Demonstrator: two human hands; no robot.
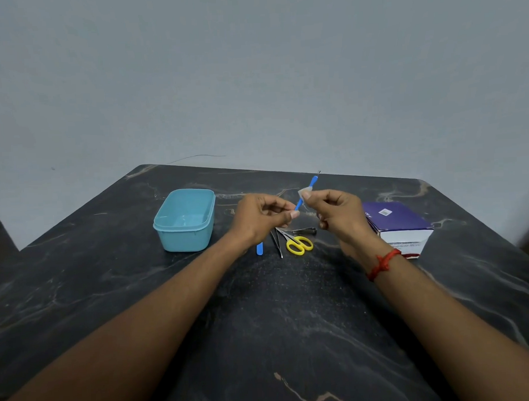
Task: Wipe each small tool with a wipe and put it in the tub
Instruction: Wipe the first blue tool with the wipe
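Observation:
A thin blue-handled tool (312,182) with a metal tip slants up and to the right above the table. My left hand (262,218) pinches its lower end. My right hand (335,211) pinches a small white wipe (304,193) around the tool's shaft. The light blue tub (184,219) stands open to the left, with nothing visible inside. On the table below my hands lie yellow-handled scissors (299,244), metal tweezers (277,245), a nail clipper (303,230) and another blue tool (259,248), partly hidden by my left wrist.
A purple and white box (399,225) lies to the right, behind my right wrist. The dark marble table (276,320) ends at a grey wall behind. A red thread is tied round my right wrist.

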